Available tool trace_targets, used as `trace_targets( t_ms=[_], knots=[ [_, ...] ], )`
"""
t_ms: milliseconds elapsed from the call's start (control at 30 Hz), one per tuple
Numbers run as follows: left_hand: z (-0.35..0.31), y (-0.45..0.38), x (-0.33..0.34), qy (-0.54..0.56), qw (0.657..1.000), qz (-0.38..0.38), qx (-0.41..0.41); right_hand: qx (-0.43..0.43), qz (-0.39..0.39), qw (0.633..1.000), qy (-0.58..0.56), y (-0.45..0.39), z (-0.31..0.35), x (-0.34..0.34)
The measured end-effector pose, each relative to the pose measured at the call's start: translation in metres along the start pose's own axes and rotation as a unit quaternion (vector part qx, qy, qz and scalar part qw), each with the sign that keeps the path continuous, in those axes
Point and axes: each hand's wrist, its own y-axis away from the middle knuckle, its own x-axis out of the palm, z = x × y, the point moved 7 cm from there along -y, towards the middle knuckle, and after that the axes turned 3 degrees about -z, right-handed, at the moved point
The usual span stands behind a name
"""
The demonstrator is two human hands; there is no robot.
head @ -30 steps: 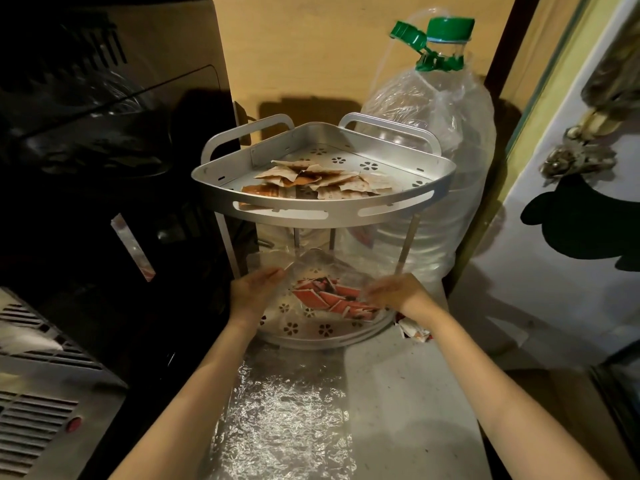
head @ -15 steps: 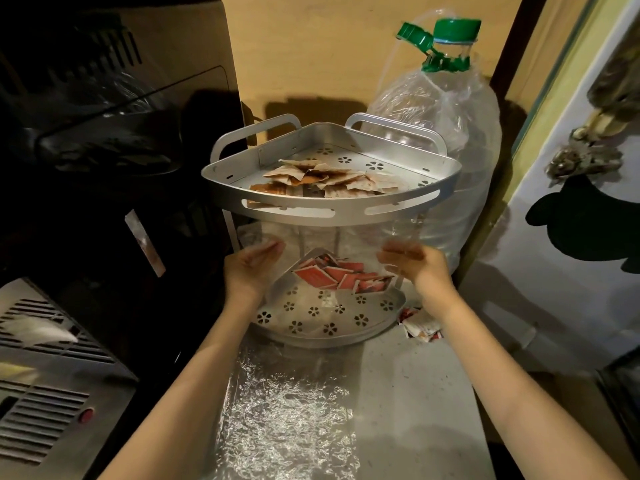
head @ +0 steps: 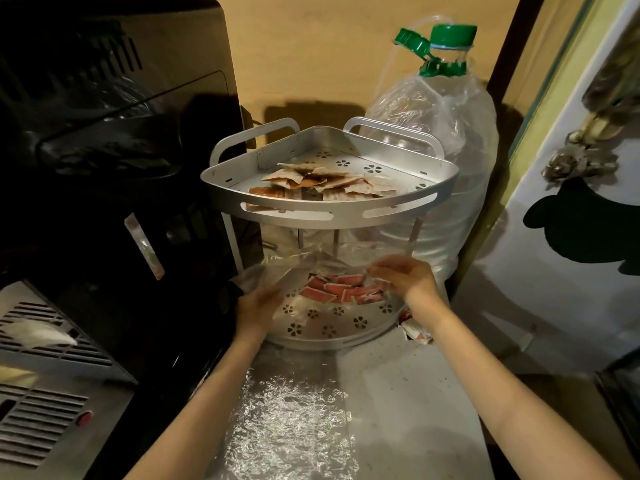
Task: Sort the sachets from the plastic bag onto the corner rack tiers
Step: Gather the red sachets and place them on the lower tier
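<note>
A silver two-tier corner rack (head: pixel 329 211) stands on the counter. Its top tier holds a pile of beige and brown sachets (head: pixel 322 183). Between the tiers, a clear plastic bag (head: pixel 298 268) with red sachets (head: pixel 341 292) inside hangs just over the lower tier (head: pixel 332 336). My left hand (head: pixel 258 304) grips the bag's left edge and my right hand (head: pixel 403 277) pinches its right edge. Both hands are blurred by motion.
A big clear water bottle (head: pixel 446 140) with a green cap stands behind the rack on the right. A black appliance (head: pixel 114 150) fills the left. A few loose sachets (head: pixel 415 332) lie by the rack's right foot. Foil (head: pixel 287 420) covers the counter in front.
Both hands lifted the bag of red sachets up under the top tier, then brought it back down toward the lower tier. The left hand dropped lower and nearer.
</note>
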Motion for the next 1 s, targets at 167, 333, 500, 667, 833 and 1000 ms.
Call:
trace_targets(
  t_ms=[167, 333, 500, 667, 833, 1000],
  knots=[
    [-0.025, -0.002, -0.005, 0.157, 0.985, 0.017, -0.073, 0.025, 0.007, 1.0, 0.0, -0.005, -0.011, -0.012],
    [-0.035, -0.003, -0.009, 0.13, 0.99, 0.01, -0.057, 0.037, 0.147, 0.979, 0.137, 0.007, -0.036, -0.006],
    [-0.037, -0.008, -0.01, 0.113, 0.992, 0.003, -0.052, 0.0, 0.109, 0.975, 0.193, 0.003, -0.043, -0.011],
    [-0.039, -0.011, -0.018, 0.114, 0.992, -0.003, -0.061, -0.002, 0.112, 0.975, 0.194, 0.006, -0.038, -0.005],
    [-0.044, -0.013, -0.037, 0.156, 0.984, -0.047, -0.078, -0.036, 0.016, 0.989, 0.142, 0.003, -0.017, -0.017],
    [-0.063, -0.012, -0.038, 0.179, 0.98, -0.048, -0.075, -0.07, -0.035, 0.993, 0.093, 0.005, -0.005, -0.018]
  ],
)
